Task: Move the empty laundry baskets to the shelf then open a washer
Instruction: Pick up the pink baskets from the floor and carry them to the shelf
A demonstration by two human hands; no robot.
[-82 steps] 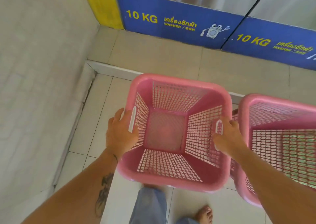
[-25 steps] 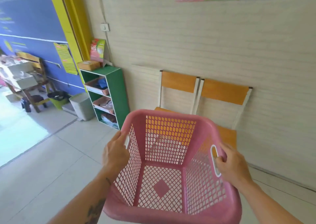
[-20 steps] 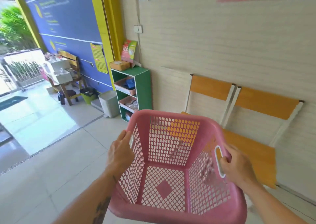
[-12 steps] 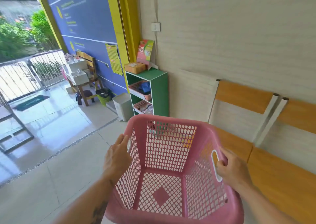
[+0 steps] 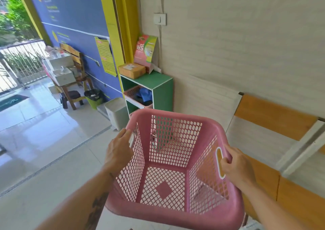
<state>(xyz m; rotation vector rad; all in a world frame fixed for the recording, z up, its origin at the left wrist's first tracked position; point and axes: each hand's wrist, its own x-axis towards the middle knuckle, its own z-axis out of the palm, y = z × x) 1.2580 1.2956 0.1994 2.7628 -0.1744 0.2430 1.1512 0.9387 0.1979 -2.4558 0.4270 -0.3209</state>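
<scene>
Presently, an empty pink basket [image 5: 175, 168] is held in the air over the floor, near the green shelf [image 5: 162, 90], left hand [image 5: 118, 153] and right hand [image 5: 236, 165] each with fingers curled round a side handle.

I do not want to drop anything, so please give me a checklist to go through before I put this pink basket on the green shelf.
1. Grip: left hand and right hand hold the handles of the pink basket: ok.
2. The pink basket is empty: ok.
3. Top of the green shelf has enough room: cannot tell; a cardboard box and a packet take part of it.
4. Upper compartment is free: not ok; a small basket with blue cloth fills it.
5. Lower compartments are free: cannot tell; the pink basket hides them.
</scene>
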